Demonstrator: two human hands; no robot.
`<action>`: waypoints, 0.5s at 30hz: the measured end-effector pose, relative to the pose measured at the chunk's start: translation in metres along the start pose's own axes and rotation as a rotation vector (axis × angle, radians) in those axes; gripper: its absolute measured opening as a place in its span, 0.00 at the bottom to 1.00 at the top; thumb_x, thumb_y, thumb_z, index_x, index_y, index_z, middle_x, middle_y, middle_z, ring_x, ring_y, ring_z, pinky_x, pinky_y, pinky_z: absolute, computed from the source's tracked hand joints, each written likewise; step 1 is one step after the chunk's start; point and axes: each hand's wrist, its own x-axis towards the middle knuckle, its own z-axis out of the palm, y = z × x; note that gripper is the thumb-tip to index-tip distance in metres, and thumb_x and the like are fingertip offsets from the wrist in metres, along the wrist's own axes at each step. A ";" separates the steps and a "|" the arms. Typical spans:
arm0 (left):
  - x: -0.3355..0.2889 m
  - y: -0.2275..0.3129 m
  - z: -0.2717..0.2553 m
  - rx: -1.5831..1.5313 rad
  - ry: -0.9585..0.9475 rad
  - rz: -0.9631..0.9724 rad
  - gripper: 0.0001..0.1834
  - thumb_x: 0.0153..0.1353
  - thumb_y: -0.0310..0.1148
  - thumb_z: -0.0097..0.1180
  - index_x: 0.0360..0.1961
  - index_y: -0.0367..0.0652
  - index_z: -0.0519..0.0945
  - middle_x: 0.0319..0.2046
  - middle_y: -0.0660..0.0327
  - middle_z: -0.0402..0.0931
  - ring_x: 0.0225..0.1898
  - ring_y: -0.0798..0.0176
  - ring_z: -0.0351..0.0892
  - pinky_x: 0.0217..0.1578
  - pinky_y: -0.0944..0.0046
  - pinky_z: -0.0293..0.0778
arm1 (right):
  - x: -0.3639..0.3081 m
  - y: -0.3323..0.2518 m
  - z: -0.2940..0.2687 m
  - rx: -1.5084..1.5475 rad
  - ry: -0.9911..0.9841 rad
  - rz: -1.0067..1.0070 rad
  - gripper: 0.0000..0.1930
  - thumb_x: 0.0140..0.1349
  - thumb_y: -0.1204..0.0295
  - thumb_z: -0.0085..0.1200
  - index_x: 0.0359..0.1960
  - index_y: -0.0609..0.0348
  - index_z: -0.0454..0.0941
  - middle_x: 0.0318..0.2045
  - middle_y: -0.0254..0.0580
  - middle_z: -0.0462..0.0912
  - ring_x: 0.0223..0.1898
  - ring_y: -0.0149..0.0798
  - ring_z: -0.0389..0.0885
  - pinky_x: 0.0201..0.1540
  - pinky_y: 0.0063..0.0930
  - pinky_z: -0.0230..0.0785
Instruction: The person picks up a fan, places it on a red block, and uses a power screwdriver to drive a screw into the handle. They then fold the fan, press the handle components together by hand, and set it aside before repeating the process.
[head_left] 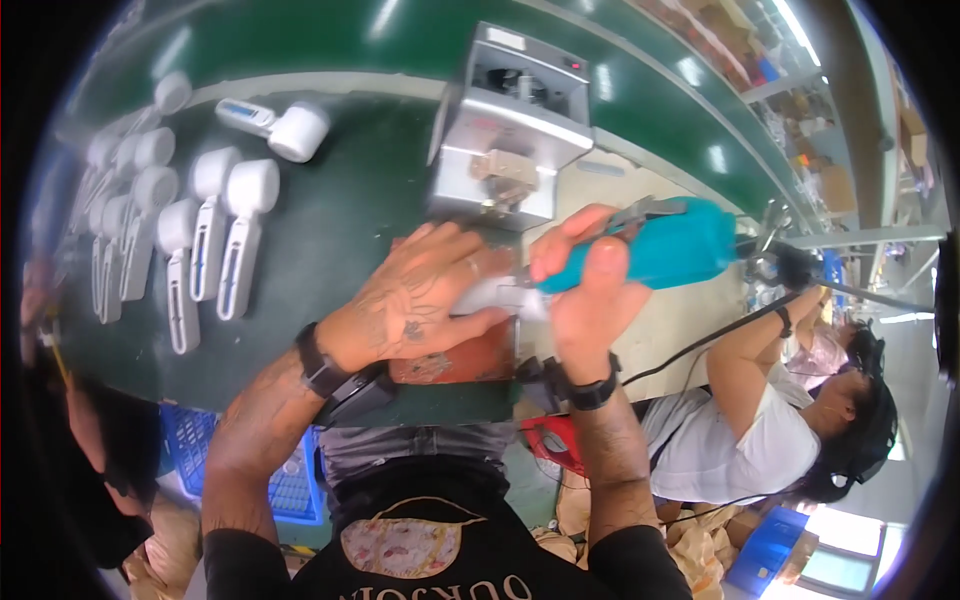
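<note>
My right hand (595,290) grips a teal electric screwdriver (680,245), which lies nearly level with its tip pointing left. Under my left hand (420,295) is a white plastic piece (497,298), with thumb and fingers closed around it; most of its shape is hidden. The screwdriver tip meets the right end of that piece, though the exact contact is blurred. Both hands are over a reddish-brown block or pad (455,364) on the green table (330,230).
Several white shower-head-like pieces (252,188) with slotted handles lie at the left. A grey metal machine (520,130) stands ahead. A black cable (690,345) runs at the right, near a co-worker in a white shirt (745,435). A blue crate (295,480) sits below the table edge.
</note>
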 end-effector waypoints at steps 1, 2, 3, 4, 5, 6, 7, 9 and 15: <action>0.001 0.001 -0.001 -0.018 0.008 0.030 0.26 0.56 0.42 0.66 0.54 0.43 0.78 0.41 0.56 0.74 0.45 0.50 0.72 0.49 0.51 0.68 | -0.003 0.003 0.002 0.032 0.005 -0.009 0.23 0.71 0.52 0.53 0.40 0.66 0.72 0.23 0.42 0.75 0.23 0.36 0.76 0.26 0.30 0.69; 0.001 0.000 0.000 0.005 -0.011 0.012 0.25 0.55 0.41 0.66 0.53 0.43 0.79 0.41 0.56 0.74 0.45 0.50 0.72 0.48 0.50 0.68 | -0.007 0.008 -0.002 0.054 0.013 -0.019 0.21 0.71 0.55 0.53 0.40 0.65 0.72 0.24 0.41 0.76 0.24 0.35 0.76 0.27 0.30 0.70; 0.001 0.000 0.000 0.034 -0.030 -0.006 0.24 0.55 0.40 0.66 0.52 0.43 0.79 0.40 0.56 0.74 0.45 0.50 0.72 0.47 0.50 0.68 | -0.010 0.016 -0.002 0.077 0.027 -0.013 0.19 0.71 0.56 0.54 0.39 0.64 0.72 0.24 0.40 0.76 0.26 0.34 0.76 0.28 0.29 0.70; 0.002 0.002 0.000 0.013 -0.027 0.032 0.24 0.55 0.40 0.66 0.52 0.43 0.79 0.40 0.56 0.74 0.45 0.50 0.72 0.47 0.50 0.68 | -0.011 0.022 -0.001 0.135 0.027 0.014 0.18 0.71 0.57 0.54 0.36 0.63 0.71 0.23 0.39 0.75 0.25 0.34 0.76 0.28 0.29 0.70; -0.003 0.002 -0.003 0.021 -0.018 0.001 0.23 0.54 0.39 0.67 0.50 0.43 0.80 0.40 0.57 0.75 0.45 0.50 0.72 0.47 0.51 0.68 | -0.008 0.018 0.000 0.068 -0.033 0.001 0.19 0.71 0.57 0.54 0.33 0.63 0.71 0.24 0.39 0.75 0.25 0.34 0.76 0.28 0.29 0.70; -0.003 0.004 -0.001 0.031 -0.011 -0.032 0.21 0.53 0.38 0.67 0.48 0.43 0.80 0.40 0.57 0.75 0.44 0.50 0.73 0.47 0.51 0.68 | -0.008 0.017 0.000 0.096 -0.029 0.020 0.19 0.71 0.57 0.54 0.32 0.63 0.71 0.23 0.39 0.74 0.24 0.34 0.76 0.28 0.29 0.70; -0.002 0.007 0.000 0.026 -0.011 -0.016 0.21 0.53 0.38 0.67 0.48 0.43 0.80 0.40 0.57 0.75 0.44 0.50 0.73 0.47 0.51 0.68 | -0.007 0.014 0.000 0.133 -0.030 0.040 0.19 0.71 0.58 0.54 0.30 0.63 0.70 0.23 0.39 0.74 0.24 0.35 0.75 0.27 0.29 0.70; 0.001 0.010 0.000 0.014 0.013 -0.041 0.18 0.53 0.37 0.68 0.45 0.44 0.81 0.40 0.59 0.75 0.44 0.51 0.73 0.46 0.51 0.68 | -0.004 0.012 -0.004 0.112 -0.035 0.034 0.20 0.71 0.58 0.54 0.30 0.63 0.70 0.22 0.39 0.73 0.23 0.35 0.75 0.27 0.29 0.69; 0.003 0.013 0.000 -0.017 0.025 -0.020 0.17 0.54 0.37 0.68 0.44 0.45 0.82 0.39 0.60 0.75 0.43 0.51 0.73 0.45 0.51 0.69 | -0.002 0.007 -0.001 0.106 0.027 0.048 0.22 0.71 0.54 0.54 0.31 0.63 0.70 0.21 0.38 0.73 0.23 0.34 0.75 0.25 0.27 0.68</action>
